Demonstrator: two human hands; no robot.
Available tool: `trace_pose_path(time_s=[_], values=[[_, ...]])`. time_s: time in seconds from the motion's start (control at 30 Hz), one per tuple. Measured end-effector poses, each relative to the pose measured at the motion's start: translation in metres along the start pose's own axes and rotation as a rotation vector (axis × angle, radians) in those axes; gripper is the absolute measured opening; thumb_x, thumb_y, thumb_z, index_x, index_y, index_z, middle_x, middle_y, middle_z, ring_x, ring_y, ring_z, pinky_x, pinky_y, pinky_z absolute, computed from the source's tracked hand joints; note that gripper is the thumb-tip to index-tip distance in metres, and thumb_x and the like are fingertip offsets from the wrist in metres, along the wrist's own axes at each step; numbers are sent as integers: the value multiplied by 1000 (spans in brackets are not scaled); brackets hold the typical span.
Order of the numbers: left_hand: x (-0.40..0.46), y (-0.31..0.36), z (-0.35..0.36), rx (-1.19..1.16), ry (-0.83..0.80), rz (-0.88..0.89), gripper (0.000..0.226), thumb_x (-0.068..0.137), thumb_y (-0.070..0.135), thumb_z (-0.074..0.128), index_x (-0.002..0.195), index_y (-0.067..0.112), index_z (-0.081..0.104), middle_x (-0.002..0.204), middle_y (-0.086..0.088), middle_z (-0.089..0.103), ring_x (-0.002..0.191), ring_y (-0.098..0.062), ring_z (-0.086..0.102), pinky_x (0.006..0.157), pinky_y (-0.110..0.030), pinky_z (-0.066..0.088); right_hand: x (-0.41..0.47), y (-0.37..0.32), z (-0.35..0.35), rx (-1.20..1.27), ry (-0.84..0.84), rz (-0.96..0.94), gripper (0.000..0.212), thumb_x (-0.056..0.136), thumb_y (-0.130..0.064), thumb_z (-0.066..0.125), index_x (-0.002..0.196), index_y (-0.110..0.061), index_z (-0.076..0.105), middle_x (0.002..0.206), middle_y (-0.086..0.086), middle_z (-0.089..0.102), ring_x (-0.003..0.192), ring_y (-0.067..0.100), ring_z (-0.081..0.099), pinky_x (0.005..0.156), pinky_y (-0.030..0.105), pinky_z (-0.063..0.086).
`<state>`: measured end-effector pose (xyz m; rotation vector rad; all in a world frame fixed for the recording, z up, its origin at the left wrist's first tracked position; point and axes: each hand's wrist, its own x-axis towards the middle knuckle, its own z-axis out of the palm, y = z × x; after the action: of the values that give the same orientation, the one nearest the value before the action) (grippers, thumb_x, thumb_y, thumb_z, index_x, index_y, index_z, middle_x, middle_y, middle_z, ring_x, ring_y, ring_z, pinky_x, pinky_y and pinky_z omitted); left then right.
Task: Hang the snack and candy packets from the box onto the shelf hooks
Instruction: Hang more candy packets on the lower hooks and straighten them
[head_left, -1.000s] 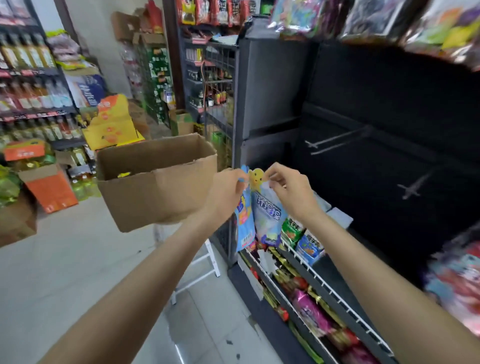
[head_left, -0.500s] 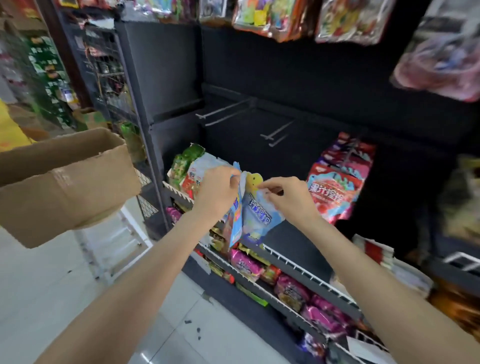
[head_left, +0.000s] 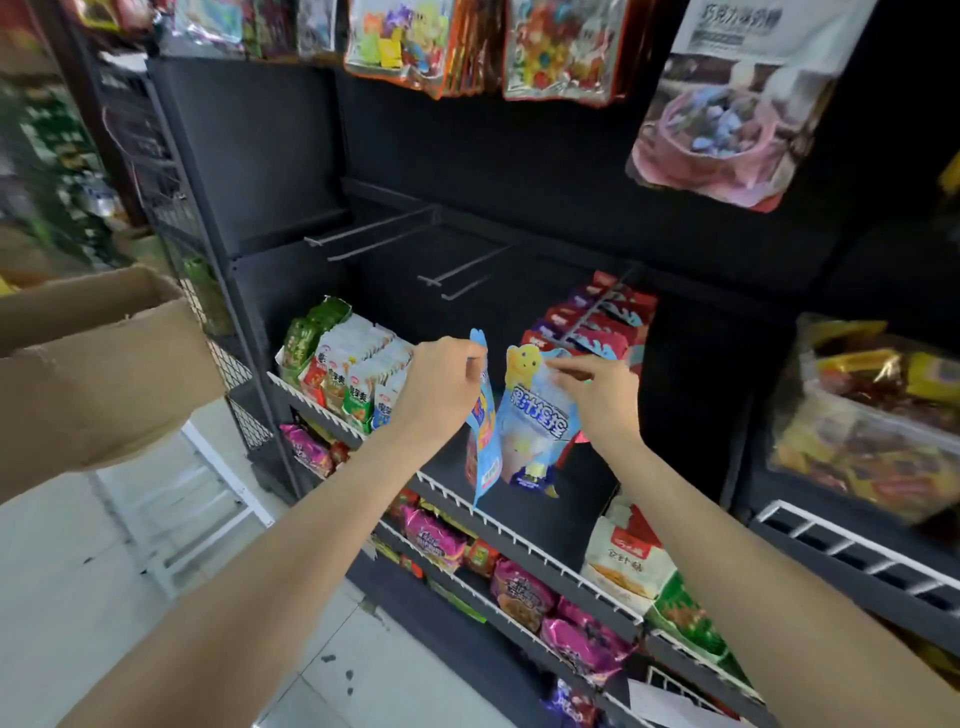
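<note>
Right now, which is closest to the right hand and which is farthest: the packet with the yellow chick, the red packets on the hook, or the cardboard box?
From the right hand:
1. Packet with the yellow chick: pinched at its top by that hand's fingers.
2. Red packets: hanging on a hook just behind and above the hand.
3. Cardboard box: far off at the left edge, beyond the left hand.

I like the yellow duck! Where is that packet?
Mid-frame in the head view, the duck packet hangs from the right hand, beside the left hand, below the empty hooks.

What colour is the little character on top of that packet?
Yellow, on the pale blue packet in the right hand; head view.
</note>
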<state>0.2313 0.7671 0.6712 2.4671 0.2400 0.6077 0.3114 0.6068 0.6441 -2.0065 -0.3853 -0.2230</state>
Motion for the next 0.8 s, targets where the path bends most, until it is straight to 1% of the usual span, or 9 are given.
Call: trace_pose_path(time_s=[0.13,0.27,0.33,0.4,0.5,0.57,0.67,0.73,0.8], values=[[1,4,9,45,15,-23,26,92,3,44,89,1,69,85,-13,69,77,-23,62,68,-41,50,19,12,-3,-51,19,-55,21,87,2,62,104,-2,72,104,10,68,93,13,58,82,15,41],[0,8,15,105,25,-46,32,93,3,44,62,10,50,55,1,44,53,-15,42,44,-20,32,31,20,-4,-142,28,-163,21,85,2,64,105,2,71,105,12,62,90,11,52,74,3,37],[0,10,17,80,27,-48,26,94,6,45,77,2,63,70,-7,60,66,-20,56,52,-23,43,36,21,-2,-152,-7,-178,19,85,5,64,103,6,70,105,15,60,91,16,54,78,7,42],[2,13,18,67,35,-49,25,96,8,45,97,0,68,91,-13,68,78,-20,62,63,-27,48,38,21,-1,-151,-46,-178,17,85,7,62,101,7,70,105,16,58,93,21,55,84,24,50],[3,14,18,85,39,-35,25,96,9,45,95,2,68,76,-8,59,58,-13,50,50,-12,38,39,25,1,-189,-71,-209,17,86,6,62,100,7,70,101,13,55,90,15,51,85,31,50],[4,16,19,80,37,-38,23,96,8,45,88,1,66,68,-9,51,57,-22,47,47,-9,36,38,24,1,-180,-91,-227,18,87,4,61,102,6,69,96,5,51,84,9,50,83,22,48],[5,17,19,69,41,-27,23,95,7,45,84,0,65,69,-7,56,60,-21,53,44,-11,37,36,20,1,-232,-172,-242,20,91,-4,58,106,3,69,103,10,55,96,21,55,83,20,37],[6,16,18,65,42,-22,25,95,7,45,95,0,69,85,-12,67,72,-18,61,55,-24,49,37,19,1,-281,-184,-257,20,91,-6,57,105,2,69,107,19,55,107,35,51,86,25,32],[6,15,18,65,35,-27,25,95,7,45,98,1,69,92,-14,68,79,-21,63,62,-32,51,39,20,0,-284,-175,-251,19,91,-5,57,105,2,69,114,24,56,110,37,51,88,26,32]])
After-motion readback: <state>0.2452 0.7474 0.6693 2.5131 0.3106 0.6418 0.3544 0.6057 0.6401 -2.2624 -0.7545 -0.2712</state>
